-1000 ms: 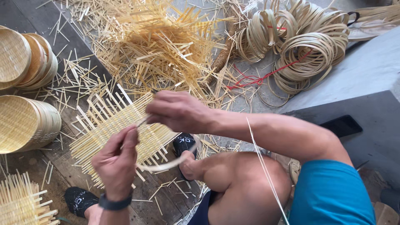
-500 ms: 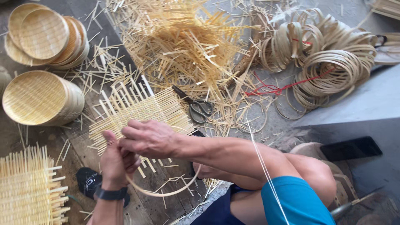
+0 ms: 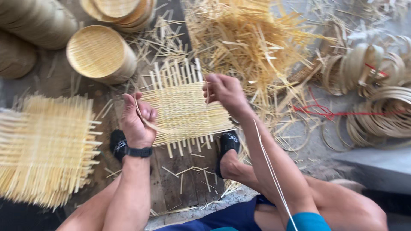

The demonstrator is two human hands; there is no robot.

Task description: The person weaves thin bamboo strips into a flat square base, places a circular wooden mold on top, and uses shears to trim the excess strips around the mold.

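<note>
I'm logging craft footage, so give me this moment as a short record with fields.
Left hand: curled around a thin pale bamboo strip
Right hand: raised, pinching another thin strip
Between hands: square woven bamboo mat on the dark wooden floor
Left side: stack of square woven mats
Above: round woven bamboo trays
</note>
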